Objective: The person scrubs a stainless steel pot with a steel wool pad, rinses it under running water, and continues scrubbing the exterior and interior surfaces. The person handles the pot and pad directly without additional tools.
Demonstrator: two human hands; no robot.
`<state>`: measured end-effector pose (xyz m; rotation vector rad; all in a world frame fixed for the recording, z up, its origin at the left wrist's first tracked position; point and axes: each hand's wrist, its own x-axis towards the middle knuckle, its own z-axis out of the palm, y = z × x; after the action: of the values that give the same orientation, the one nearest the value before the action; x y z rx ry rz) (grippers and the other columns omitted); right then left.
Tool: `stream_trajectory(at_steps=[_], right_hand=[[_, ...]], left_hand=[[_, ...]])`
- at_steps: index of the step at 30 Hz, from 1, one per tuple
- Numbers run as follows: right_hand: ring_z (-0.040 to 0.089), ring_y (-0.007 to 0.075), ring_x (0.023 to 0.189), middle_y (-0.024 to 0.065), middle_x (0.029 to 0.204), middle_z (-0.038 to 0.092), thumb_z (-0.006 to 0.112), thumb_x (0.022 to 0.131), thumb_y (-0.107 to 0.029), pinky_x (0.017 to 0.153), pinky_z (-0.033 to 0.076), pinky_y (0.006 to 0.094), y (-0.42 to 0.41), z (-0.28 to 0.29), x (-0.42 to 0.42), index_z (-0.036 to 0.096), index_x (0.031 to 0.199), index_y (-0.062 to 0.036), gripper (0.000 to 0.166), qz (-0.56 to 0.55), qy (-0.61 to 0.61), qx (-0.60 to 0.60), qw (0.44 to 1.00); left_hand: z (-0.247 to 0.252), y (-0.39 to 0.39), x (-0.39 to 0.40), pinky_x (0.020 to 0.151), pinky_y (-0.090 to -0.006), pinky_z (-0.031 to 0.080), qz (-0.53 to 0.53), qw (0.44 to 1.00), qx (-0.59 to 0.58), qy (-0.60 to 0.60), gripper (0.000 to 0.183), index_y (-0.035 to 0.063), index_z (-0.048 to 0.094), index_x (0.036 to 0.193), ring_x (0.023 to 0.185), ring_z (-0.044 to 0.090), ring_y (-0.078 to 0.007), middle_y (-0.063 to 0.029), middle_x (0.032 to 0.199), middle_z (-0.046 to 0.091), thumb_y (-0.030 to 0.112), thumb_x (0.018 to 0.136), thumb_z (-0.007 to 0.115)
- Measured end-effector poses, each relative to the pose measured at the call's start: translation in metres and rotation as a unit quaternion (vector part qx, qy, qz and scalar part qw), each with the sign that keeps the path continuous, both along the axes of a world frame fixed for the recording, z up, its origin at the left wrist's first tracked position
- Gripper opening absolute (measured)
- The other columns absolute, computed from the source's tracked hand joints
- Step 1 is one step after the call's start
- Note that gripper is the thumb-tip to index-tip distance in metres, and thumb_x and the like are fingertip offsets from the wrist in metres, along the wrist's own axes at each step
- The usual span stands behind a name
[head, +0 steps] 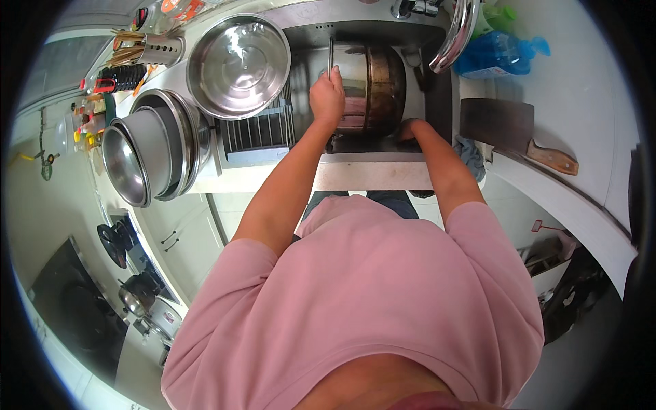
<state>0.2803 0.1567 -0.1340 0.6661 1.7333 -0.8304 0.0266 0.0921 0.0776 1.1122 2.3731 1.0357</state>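
Note:
A metal pot (354,92) lies tipped on its side in the stainless-steel sink (439,102), its outer wall browned toward the base. My left hand (328,100) grips the pot's rim, thumb up along the edge. Low by the darkened base is my right hand (408,129), down inside the sink; its fingers are hidden, so I cannot tell whether they hold anything. The chrome faucet (458,38) curves over the sink's back right corner.
Left of the sink, a large steel bowl (238,66) leans over a dish rack (259,130), near stacked pots (154,148). On the right lie a cleaver (497,123), a blue bottle (494,55) and a grey cloth (469,156). A utensil holder (161,49) sits at back left.

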Motion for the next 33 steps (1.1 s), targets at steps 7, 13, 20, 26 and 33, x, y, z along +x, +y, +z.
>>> stream_trajectory(at_steps=[7, 13, 20, 26, 33], right_hand=[[0.065, 0.0229, 0.089, 0.0086, 0.1, 0.068, 0.075, 0.071, -0.025, 0.075, 0.053, 0.0376, 0.01, 0.17, 0.013, 0.066, 0.106, -0.0062, 0.04, -0.261, 0.122, 0.053, 0.956], [0.066, 0.0181, 0.087, 0.0073, 0.09, 0.068, 0.079, 0.071, -0.024, 0.075, 0.052, 0.0362, 0.012, 0.286, 0.012, 0.068, 0.103, -0.0131, 0.035, -0.678, 0.433, -0.013, 0.594], [0.065, 0.0235, 0.091, 0.012, 0.098, 0.068, 0.075, 0.078, -0.028, 0.079, 0.051, 0.0345, -0.026, 0.206, 0.038, 0.065, 0.107, -0.0054, 0.038, -0.616, 0.35, 0.355, 0.609], [0.063, 0.0167, 0.089, 0.007, 0.103, 0.061, 0.062, 0.091, -0.016, 0.076, 0.054, 0.0337, -0.044, 0.294, -0.016, 0.048, 0.121, -0.0024, 0.036, -0.785, 0.543, 0.039, 0.297], [0.06, 0.0128, 0.091, 0.0076, 0.101, 0.064, 0.067, 0.089, -0.022, 0.08, 0.048, 0.0267, -0.038, 0.345, -0.012, 0.056, 0.112, 0.0015, 0.035, -0.619, 0.618, 0.202, 0.441]], left_hand=[[0.004, 0.005, -0.002, 0.066, -0.0525, 0.045, -0.025, 1.0, -0.005, 0.013, 0.05, -0.0017, 0.06, 0.078, 0.073, 0.056, -0.0494, -0.0285, 0.074, 0.06, 0.04, 0.098, 0.043], [0.011, -0.001, -0.011, 0.064, -0.0535, 0.044, -0.049, 0.998, 0.022, -0.024, 0.051, -0.0031, 0.059, 0.075, 0.071, 0.056, -0.0495, -0.0284, 0.071, 0.06, 0.039, 0.098, 0.043], [0.057, -0.002, -0.005, 0.078, -0.0487, 0.046, -0.133, 0.968, 0.161, 0.142, 0.028, 0.0017, 0.053, 0.11, 0.083, 0.058, -0.0415, -0.0195, 0.088, 0.063, 0.018, 0.087, 0.058], [0.089, -0.036, 0.023, 0.087, -0.0388, 0.046, -0.346, 0.927, 0.076, -0.12, 0.035, 0.0093, 0.053, 0.121, 0.107, 0.053, -0.0285, -0.0123, 0.114, 0.057, 0.014, 0.086, 0.061], [0.11, 0.008, 0.123, 0.082, -0.0426, 0.052, -0.116, 0.611, 0.064, -0.781, 0.045, 0.0161, 0.042, 0.125, 0.089, 0.063, -0.0201, -0.0001, 0.111, 0.06, 0.028, 0.089, 0.066]])
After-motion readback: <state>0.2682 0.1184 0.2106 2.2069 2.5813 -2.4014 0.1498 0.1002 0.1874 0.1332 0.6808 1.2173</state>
